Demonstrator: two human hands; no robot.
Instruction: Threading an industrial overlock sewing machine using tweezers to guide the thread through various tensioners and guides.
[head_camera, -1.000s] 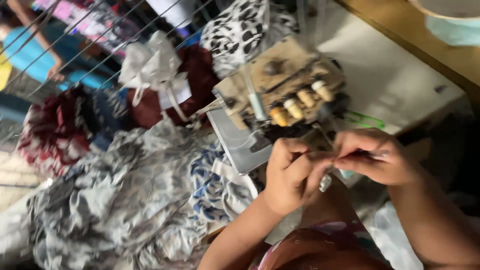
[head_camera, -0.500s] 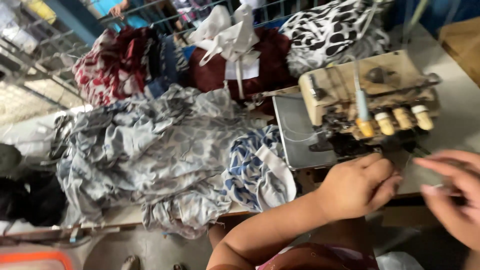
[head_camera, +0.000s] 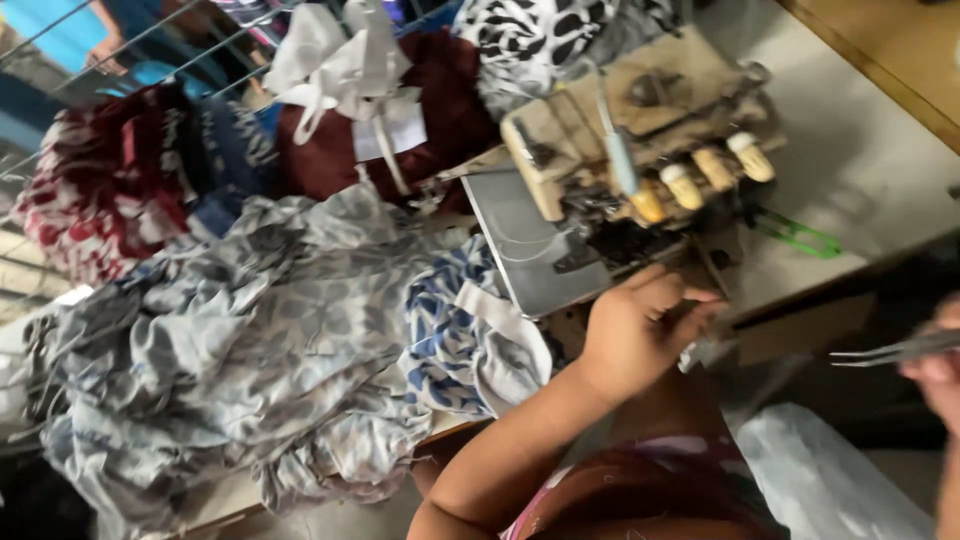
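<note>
Centre right of the frame: my left hand (head_camera: 640, 335), fingers curled together, rests at the front edge of the sewing machine (head_camera: 640, 130). Right edge: my right hand (head_camera: 935, 375), blurred, pinches metal tweezers (head_camera: 890, 350) pointing left. Grey patterned fabric (head_camera: 250, 340) lies heaped lower left.

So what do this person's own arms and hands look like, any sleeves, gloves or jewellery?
Both are bare. The left hand wears no glove, and no ring or watch shows; its forearm is uncovered up to the elbow, with no sleeve in view. The right hand sits blurred at the picture's edge, also ungloved. A pink and maroon patterned garment covers the lap below.
</note>
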